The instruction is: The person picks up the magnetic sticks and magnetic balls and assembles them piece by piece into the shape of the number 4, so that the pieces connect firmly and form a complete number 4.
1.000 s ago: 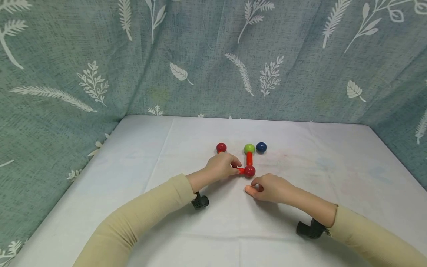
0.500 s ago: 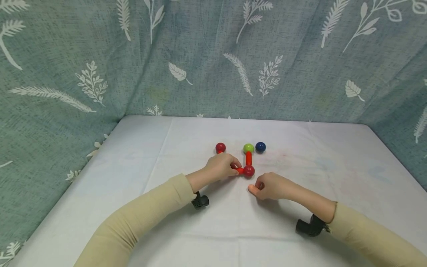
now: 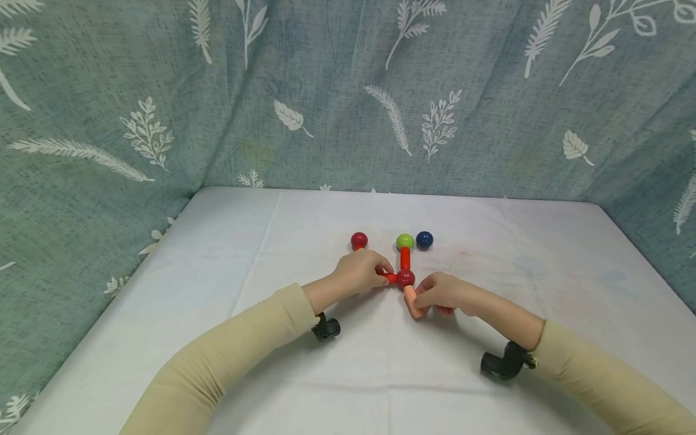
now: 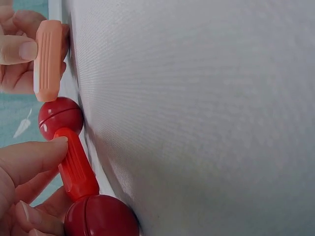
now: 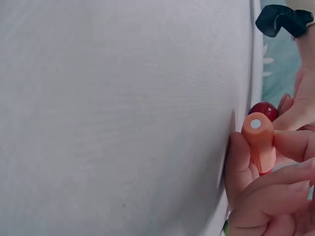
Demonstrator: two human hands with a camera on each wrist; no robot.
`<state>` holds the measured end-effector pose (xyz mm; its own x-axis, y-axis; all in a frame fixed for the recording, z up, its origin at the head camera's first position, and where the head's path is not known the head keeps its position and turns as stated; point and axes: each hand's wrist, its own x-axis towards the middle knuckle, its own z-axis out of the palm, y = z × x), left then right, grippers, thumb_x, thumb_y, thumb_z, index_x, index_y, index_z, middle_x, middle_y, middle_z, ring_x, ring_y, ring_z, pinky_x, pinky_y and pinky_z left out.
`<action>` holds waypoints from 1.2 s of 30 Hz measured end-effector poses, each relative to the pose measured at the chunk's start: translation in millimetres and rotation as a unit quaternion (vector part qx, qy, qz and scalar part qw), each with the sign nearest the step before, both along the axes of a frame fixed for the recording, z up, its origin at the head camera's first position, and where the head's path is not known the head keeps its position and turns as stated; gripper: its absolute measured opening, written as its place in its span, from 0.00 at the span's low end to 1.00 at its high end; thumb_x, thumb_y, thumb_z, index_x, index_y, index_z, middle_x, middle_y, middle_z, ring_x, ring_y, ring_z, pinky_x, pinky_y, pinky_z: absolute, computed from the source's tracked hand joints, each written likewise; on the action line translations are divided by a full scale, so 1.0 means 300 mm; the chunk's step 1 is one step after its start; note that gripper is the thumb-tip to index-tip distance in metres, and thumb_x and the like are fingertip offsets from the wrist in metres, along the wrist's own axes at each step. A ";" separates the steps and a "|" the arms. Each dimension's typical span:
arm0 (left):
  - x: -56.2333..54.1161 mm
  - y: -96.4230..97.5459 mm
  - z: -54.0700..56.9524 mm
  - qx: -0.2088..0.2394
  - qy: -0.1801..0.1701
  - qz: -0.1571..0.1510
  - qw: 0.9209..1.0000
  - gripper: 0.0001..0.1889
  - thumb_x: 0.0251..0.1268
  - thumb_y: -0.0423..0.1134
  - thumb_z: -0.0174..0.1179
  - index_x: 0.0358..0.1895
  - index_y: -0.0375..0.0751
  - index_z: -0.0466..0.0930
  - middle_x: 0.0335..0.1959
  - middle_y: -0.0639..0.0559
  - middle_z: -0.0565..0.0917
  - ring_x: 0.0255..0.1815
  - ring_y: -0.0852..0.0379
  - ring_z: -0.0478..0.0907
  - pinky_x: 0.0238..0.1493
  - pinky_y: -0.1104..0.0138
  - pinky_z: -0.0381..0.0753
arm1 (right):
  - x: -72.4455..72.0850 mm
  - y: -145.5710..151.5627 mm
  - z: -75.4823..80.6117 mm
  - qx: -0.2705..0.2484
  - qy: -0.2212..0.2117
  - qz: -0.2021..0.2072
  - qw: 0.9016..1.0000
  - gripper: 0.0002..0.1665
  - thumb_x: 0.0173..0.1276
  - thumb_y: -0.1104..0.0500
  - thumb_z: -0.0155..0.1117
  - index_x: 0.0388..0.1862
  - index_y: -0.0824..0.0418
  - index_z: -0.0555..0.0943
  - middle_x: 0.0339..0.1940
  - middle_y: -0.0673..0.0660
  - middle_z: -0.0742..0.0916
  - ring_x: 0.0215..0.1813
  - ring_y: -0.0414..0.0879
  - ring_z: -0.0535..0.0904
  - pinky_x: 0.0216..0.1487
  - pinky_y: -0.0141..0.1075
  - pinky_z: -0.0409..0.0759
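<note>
My left hand (image 3: 356, 272) pinches a red ribbed rod (image 4: 78, 164) between thumb and fingers. One end of that rod meets a red ball (image 3: 405, 278); at the other end is a second red ball (image 4: 103, 219), hidden under the hand in the head view. My right hand (image 3: 448, 292) pinches a light orange ribbed rod (image 3: 411, 302), which has a white round spot on its near end (image 5: 256, 124). The orange rod's far end appears to touch the first red ball. From this ball another red rod (image 3: 405, 258) runs back to a green ball (image 3: 405, 241).
A dark blue ball (image 3: 425, 240) lies just right of the green one. Farther left sits another red ball (image 3: 359, 240), with a bit of red rod showing below it. A white cloth covers the table (image 3: 304, 386); a patterned curtain (image 3: 337, 90) hangs behind.
My right hand has moved forward and turned the orange rod, bringing its end up to the red ball. The left hand keeps its hold on the red rod.
</note>
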<state>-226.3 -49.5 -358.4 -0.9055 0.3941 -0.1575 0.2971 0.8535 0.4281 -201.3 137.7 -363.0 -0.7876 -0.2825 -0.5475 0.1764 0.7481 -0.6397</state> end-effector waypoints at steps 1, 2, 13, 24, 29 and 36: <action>0.000 0.000 0.000 0.001 0.000 0.000 1.000 0.12 0.53 0.39 0.66 0.43 0.50 0.85 0.36 0.57 0.84 0.32 0.61 0.73 0.31 0.70 0.70 | -0.001 0.000 0.000 -0.002 -0.003 -0.004 1.000 0.17 0.58 0.56 0.62 0.43 0.64 0.76 0.15 0.50 0.71 0.13 0.41 0.58 0.18 0.29 0.57; 0.001 0.000 0.000 0.001 0.001 -0.001 1.000 0.12 0.53 0.39 0.66 0.43 0.50 0.85 0.36 0.57 0.84 0.32 0.61 0.73 0.31 0.70 0.70 | -0.001 -0.001 0.000 -0.005 -0.005 -0.007 1.000 0.16 0.58 0.56 0.62 0.43 0.64 0.76 0.14 0.50 0.70 0.13 0.41 0.58 0.18 0.29 0.57; -0.001 -0.001 -0.005 -0.002 0.005 -0.004 1.000 0.12 0.54 0.39 0.65 0.43 0.50 0.85 0.35 0.57 0.84 0.31 0.61 0.73 0.29 0.70 0.70 | 0.031 -0.015 -0.011 -0.024 0.030 -0.019 0.999 0.17 0.57 0.58 0.61 0.44 0.63 0.71 0.18 0.51 0.75 0.12 0.40 0.58 0.16 0.29 0.58; 0.001 -0.002 -0.006 0.002 0.015 -0.012 1.000 0.11 0.54 0.39 0.65 0.42 0.50 0.85 0.32 0.57 0.84 0.30 0.61 0.73 0.31 0.69 0.71 | 0.056 -0.011 -0.009 -0.023 0.088 0.007 0.996 0.28 0.54 0.59 0.68 0.51 0.64 0.68 0.23 0.52 0.78 0.15 0.41 0.69 0.19 0.30 0.67; 0.002 -0.004 -0.004 0.000 0.014 -0.010 1.000 0.11 0.54 0.39 0.65 0.43 0.50 0.85 0.34 0.57 0.84 0.30 0.61 0.73 0.31 0.69 0.71 | 0.059 -0.013 -0.014 -0.024 0.094 0.014 0.995 0.29 0.53 0.60 0.69 0.51 0.66 0.67 0.22 0.52 0.78 0.15 0.41 0.70 0.19 0.30 0.68; 0.005 -0.002 -0.002 -0.005 0.016 -0.013 1.000 0.11 0.55 0.39 0.64 0.43 0.50 0.84 0.33 0.57 0.84 0.30 0.61 0.73 0.32 0.69 0.71 | 0.054 -0.021 -0.021 -0.029 0.075 -0.008 0.997 0.29 0.53 0.58 0.70 0.51 0.66 0.69 0.21 0.52 0.78 0.15 0.40 0.70 0.20 0.29 0.68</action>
<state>-224.8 -50.0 -359.1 -0.8999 0.4156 -0.1321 0.3321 0.8496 0.4098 -185.1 131.2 -369.4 -0.8635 -0.2980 -0.4068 0.0868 0.7068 -0.7021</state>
